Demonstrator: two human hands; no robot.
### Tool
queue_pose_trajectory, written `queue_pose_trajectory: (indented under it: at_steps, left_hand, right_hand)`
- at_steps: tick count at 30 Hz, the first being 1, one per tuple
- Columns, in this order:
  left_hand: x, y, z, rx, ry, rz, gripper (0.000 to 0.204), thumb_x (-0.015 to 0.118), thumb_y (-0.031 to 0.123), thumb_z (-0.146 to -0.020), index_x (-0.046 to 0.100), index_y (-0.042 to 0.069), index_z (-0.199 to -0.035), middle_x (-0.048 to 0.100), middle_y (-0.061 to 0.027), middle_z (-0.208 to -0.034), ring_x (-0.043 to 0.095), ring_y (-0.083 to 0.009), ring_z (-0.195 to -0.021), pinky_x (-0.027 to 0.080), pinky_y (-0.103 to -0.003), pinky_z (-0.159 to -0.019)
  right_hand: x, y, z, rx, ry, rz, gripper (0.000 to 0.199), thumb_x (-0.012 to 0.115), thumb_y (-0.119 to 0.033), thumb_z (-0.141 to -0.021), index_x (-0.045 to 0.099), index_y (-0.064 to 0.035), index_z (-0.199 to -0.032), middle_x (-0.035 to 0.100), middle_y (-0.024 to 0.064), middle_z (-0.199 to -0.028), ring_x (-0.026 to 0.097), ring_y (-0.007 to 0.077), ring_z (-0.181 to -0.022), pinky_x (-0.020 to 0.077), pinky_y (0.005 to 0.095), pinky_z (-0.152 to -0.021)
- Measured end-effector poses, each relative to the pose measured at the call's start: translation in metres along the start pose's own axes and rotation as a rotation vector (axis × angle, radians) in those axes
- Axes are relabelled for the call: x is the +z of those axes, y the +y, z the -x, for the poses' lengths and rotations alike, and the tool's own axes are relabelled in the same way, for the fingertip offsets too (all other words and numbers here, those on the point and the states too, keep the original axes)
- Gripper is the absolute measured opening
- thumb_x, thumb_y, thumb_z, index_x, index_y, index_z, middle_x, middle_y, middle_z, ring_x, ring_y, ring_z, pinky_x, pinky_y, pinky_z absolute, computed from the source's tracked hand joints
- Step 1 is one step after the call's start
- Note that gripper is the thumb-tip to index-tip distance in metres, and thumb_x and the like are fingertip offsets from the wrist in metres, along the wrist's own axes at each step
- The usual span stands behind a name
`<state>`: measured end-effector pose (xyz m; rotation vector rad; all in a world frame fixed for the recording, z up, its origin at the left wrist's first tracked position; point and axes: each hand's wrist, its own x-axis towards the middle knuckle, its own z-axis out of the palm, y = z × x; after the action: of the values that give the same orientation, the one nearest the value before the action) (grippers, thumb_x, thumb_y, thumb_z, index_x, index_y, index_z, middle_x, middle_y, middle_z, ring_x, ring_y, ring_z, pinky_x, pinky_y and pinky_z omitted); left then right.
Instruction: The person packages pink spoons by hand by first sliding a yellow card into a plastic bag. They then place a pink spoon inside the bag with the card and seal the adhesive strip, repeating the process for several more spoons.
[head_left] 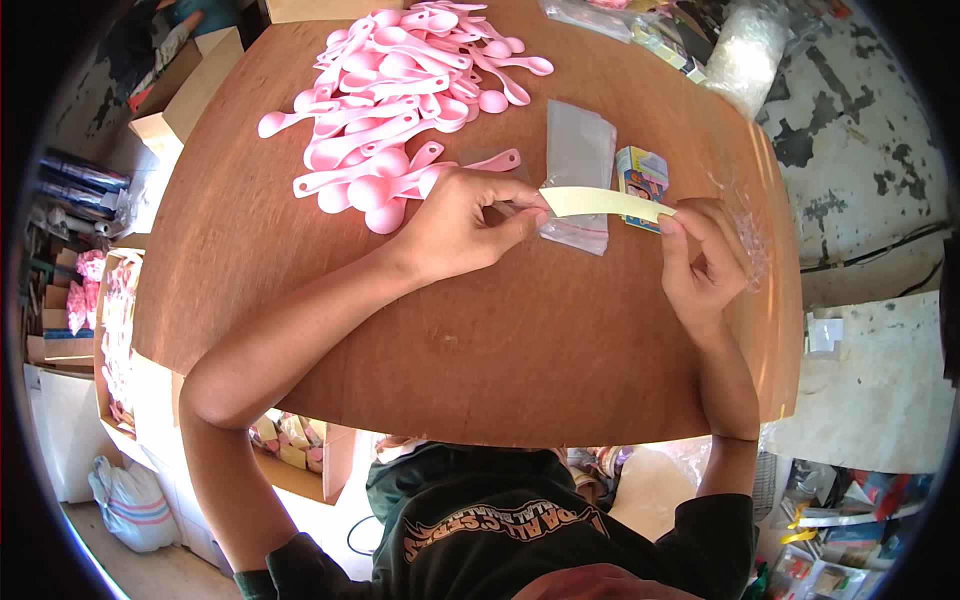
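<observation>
A pale yellow paper strip [605, 202] is stretched between my two hands above the table. My left hand [465, 222] pinches its left end between thumb and fingers. At the other end, my right hand [703, 250] grips the strip with thumb and forefinger, the other fingers curled. Beneath the strip lies a stack of clear plastic bags [580, 145], partly covered by it. A small colourful box [642, 172] sits just beyond the strip, near my right hand. Close to my left hand begins a big heap of pink plastic spoons [390, 90].
The brown wooden table [440, 350] curves toward me. A cardboard box [190, 95] stands beyond its left edge. A roll of clear plastic wrap [748, 55] is at the far right. Below the near edge sits an open carton [300, 455] with small wrapped items. A white sack [133, 503] rests lower left.
</observation>
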<state>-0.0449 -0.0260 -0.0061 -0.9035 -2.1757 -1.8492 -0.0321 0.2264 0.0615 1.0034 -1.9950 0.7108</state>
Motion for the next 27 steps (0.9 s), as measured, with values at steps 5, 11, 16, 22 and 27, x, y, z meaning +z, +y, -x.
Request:
queue_pose_trajectory:
  at_steps: [5,11,16,22,27]
  left_hand:
    - [-0.001,-0.002,-0.001,0.013,-0.043,-0.079,0.012,0.068,0.005,-0.087,0.072,-0.002,-0.096,0.073,-0.0090,-0.081,0.065,-0.0092,-0.064,0.054,-0.024,-0.060]
    - [-0.001,0.011,0.000,-0.060,-0.028,-0.074,0.013,0.070,0.008,-0.088,0.073,-0.001,-0.097,0.073,-0.0069,-0.078,0.063,-0.0060,-0.065,0.052,-0.024,-0.068]
    - [0.001,0.010,-0.008,0.040,-0.072,-0.115,0.014,0.071,0.008,-0.088,0.073,0.000,-0.099,0.074,-0.0051,-0.082,0.065,-0.0038,-0.074,0.055,-0.022,-0.070]
    - [0.001,0.054,-0.030,-0.244,0.041,0.132,0.018,0.071,0.014,-0.089,0.073,0.000,-0.101,0.071,-0.0015,-0.081,0.056,-0.0022,-0.062,0.050,-0.022,-0.060]
    - [0.000,0.108,-0.072,-0.070,-0.009,0.014,0.024,0.074,0.009,-0.086,0.069,-0.004,-0.106,0.072,-0.0049,-0.092,0.064,-0.0062,-0.085,0.052,-0.023,-0.078]
  right_hand:
    - [-0.005,0.001,0.000,-0.014,-0.070,-0.009,0.011,0.070,0.007,-0.074,0.065,0.0038,-0.083,0.067,0.0129,-0.077,0.062,0.0243,-0.066,0.0488,0.0310,-0.059]
    - [-0.003,-0.002,0.000,0.024,-0.139,-0.062,0.013,0.069,0.007,-0.070,0.064,0.0019,-0.081,0.064,0.0121,-0.073,0.060,0.0238,-0.063,0.0479,0.0314,-0.058]
    - [-0.016,-0.007,-0.010,0.089,-0.171,-0.042,0.011,0.069,0.005,-0.072,0.065,0.0001,-0.081,0.064,0.0121,-0.073,0.060,0.0238,-0.063,0.0477,0.0303,-0.059]
    - [-0.055,-0.012,-0.074,0.302,0.112,-0.094,0.010,0.070,-0.006,-0.087,0.069,0.0024,-0.092,0.066,0.0020,-0.077,0.058,0.0078,-0.072,0.0455,0.0225,-0.066]
    - [-0.075,-0.012,-0.094,0.268,0.241,-0.225,0.014,0.072,-0.007,-0.088,0.070,0.0031,-0.097,0.064,-0.0016,-0.079,0.055,0.0040,-0.071,0.0422,0.0193,-0.066]
